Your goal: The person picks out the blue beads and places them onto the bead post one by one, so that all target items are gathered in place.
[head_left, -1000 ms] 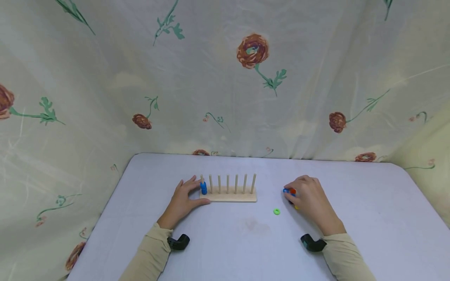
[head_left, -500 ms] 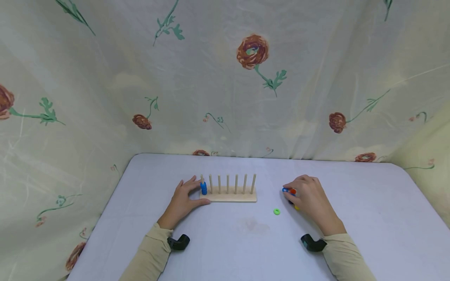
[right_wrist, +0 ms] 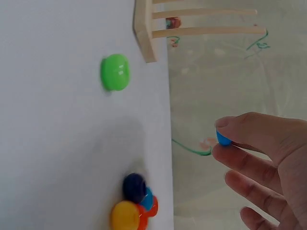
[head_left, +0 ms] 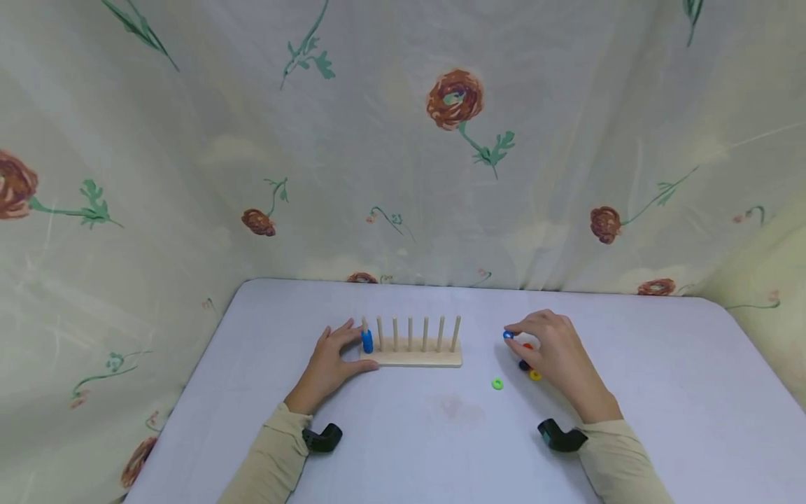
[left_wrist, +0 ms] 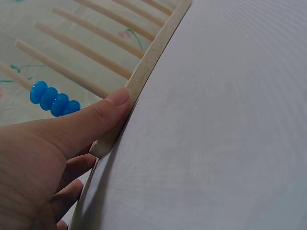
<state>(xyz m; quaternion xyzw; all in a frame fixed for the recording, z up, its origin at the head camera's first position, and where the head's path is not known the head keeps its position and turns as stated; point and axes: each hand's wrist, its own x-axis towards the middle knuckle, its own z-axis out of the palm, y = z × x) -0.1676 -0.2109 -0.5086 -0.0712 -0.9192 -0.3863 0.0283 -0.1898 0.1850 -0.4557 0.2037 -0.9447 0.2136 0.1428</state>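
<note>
My left hand (head_left: 327,367) grips the left end of a wooden peg rack (head_left: 415,359), thumb on its front edge and fingers behind. Several blue beads (left_wrist: 49,98) are stacked on the leftmost peg; the other pegs in the head view are bare. To the right of the rack, my right hand (head_left: 557,350) pinches another blue bead (right_wrist: 223,138) between thumb and index finger, held above the table. Under that hand lie a dark bead (right_wrist: 134,187), a yellow bead (right_wrist: 125,216), orange-red beads (right_wrist: 153,206) and a light blue bead (right_wrist: 147,198), partly overlapping one another.
A bright green bead (head_left: 497,384) lies by itself between the rack and the bead cluster. The white table (head_left: 415,448) ends at the back against a flowered cloth (head_left: 378,140). Each wrist wears a black camera (head_left: 322,438).
My right hand has lifted the blue bead off the table, up and slightly left, uncovering more of the dark and yellow beads. The left hand stays on the rack. The head view has shifted slightly.
</note>
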